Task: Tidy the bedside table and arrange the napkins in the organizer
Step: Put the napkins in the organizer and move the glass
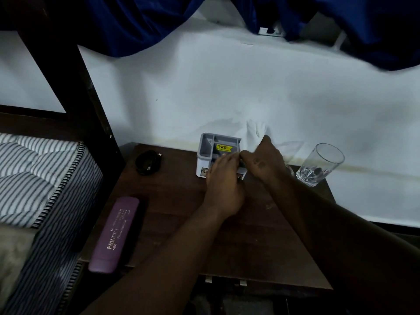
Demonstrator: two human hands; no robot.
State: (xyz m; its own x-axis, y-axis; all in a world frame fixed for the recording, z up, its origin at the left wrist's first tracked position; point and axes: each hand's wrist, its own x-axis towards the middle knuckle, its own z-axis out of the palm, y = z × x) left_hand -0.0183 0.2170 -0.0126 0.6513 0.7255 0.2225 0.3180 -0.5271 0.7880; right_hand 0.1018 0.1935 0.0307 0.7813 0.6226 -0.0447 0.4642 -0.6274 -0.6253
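Head view showed the organizer (201, 164), a small grey-and-white box with divided compartments and a yellow label (225, 147) inside, standing upright at the back of the dark wooden surface (181, 212), close to the white wall. Just behind its right rear corner stood a pale crumpled shape, probably a napkin (255, 130), though it barely separated from the wall, and I could not tell whether it sat in a compartment or was held. Both hands met at the box's front right corner. The left hand (223, 180) lay over the front wall with fingers curved, and the right hand (264, 159) reached in from the right with fingers bent toward the rim. Whether either grip was clenched on the box, on a napkin, or only resting there could not be told, since the fingertips hid one another. The napkin shape lay beyond and slightly right of the right hand, so that hand looked the nearer one to guide it into the open compartments, which lay to its left. Farther out, a clear glass (321, 163) stood near the right edge, a coiled black cord (148, 162) lay left of the box, and a purple case (116, 233) lay lengthwise along the left edge beside the striped mattress (34, 169).
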